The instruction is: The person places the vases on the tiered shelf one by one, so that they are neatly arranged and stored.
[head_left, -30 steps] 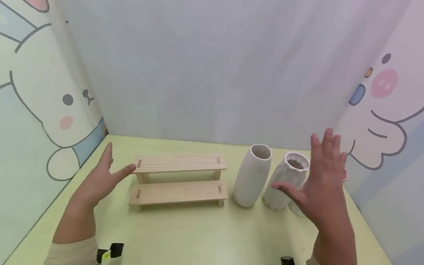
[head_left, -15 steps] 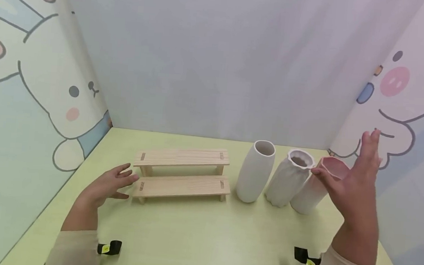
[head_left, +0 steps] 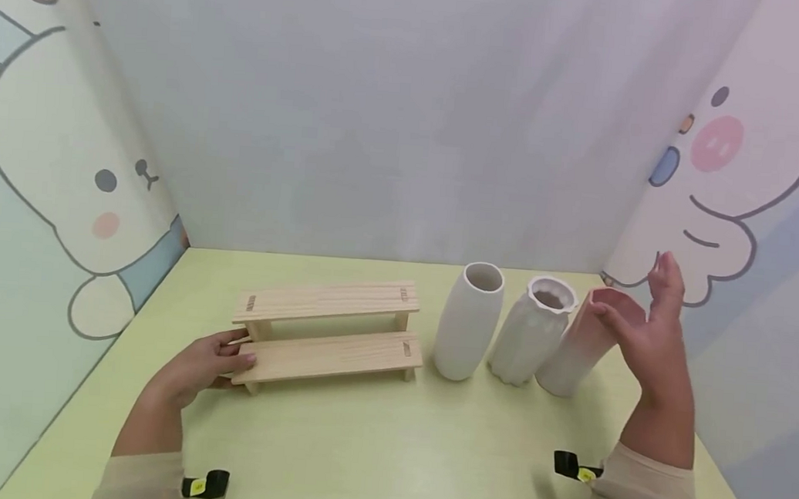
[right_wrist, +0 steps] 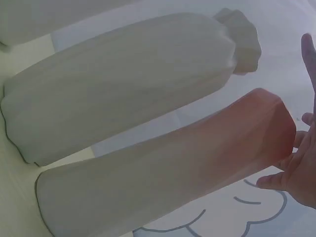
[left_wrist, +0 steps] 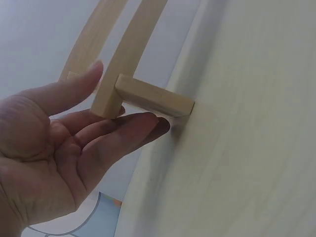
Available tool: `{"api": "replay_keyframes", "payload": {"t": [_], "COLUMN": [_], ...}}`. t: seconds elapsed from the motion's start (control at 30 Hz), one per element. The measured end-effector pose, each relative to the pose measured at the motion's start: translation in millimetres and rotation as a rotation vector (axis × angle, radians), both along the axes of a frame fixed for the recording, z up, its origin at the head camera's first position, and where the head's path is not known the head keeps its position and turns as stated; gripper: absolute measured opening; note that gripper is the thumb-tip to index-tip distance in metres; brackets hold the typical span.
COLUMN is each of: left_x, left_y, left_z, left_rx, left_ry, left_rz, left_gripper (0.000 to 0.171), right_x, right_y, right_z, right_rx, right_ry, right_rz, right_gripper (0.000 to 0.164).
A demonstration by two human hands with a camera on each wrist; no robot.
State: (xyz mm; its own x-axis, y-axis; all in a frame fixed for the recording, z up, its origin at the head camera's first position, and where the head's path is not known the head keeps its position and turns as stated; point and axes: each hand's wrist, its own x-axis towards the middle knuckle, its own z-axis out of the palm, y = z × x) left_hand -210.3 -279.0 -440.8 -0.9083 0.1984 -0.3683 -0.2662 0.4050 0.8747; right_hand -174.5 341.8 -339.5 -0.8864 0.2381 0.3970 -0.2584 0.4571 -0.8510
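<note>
A two-tier wooden step shelf [head_left: 336, 356] stands on the table. My left hand [head_left: 192, 366] grips the left end of its lower board, thumb on top and fingers underneath; the left wrist view shows the thumb [left_wrist: 86, 84] against the board's end. At the right, a pink-to-white vase [head_left: 588, 340] stands beside a white vase with a ruffled rim [head_left: 527, 340]. My right hand [head_left: 657, 352] is at the pink rim, with the thumb across it in the head view. Its fingers are spread in the right wrist view, some beside the pink vase [right_wrist: 197, 158] rim, apparently touching it.
A tall smooth white vase [head_left: 467, 328] stands between the shelf and the ruffled vase. The pale yellow-green table [head_left: 385, 457] is bounded by a grey back wall [head_left: 394, 125] and side walls printed with cartoon animals.
My left hand has come down onto the lower board's end and taken hold of it. My right hand has moved right from in front of the vases to the pink vase's rim.
</note>
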Motion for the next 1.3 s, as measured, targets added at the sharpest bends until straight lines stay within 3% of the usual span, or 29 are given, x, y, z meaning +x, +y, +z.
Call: {"api": "replay_keyframes", "payload": {"t": [0.1, 0.33, 0.53, 0.73, 0.9, 1.3], "left_x": [3.6, 6.9, 7.6, 6.5, 5.0, 4.5], "left_y": [-1, -2, 0, -1, -2, 0], "left_z": [-1.2, -1.0, -0.3, -0.9, -2.2, -4.1], "left_rx": [-0.014, -0.013, -0.018, -0.008, -0.005, 0.015], "left_ry": [0.005, 0.020, 0.029, 0.028, 0.027, 0.028], "left_rz": [-0.001, -0.014, -0.008, -0.007, -0.012, -0.010], "left_gripper": [0.088, 0.080, 0.079, 0.079, 0.079, 0.077], "right_x": [-3.9, -13.0, -12.6, -15.5, -19.5, -21.7], "right_y": [8, 20, 27, 25, 21, 18], "right_z": [-9.5, -37.0, -49.4, -51.8, -51.1, -47.2], "right_rx": [-0.097, -0.444, -0.559, -0.626, -0.684, -0.631], "right_ry": [0.024, 0.114, 0.119, 0.094, 0.132, 0.147], "right_rz": [0.032, 0.304, 0.485, 0.471, 0.469, 0.373], "right_gripper": [0.096, 0.078, 0.067, 0.055, 0.048, 0.049]}}
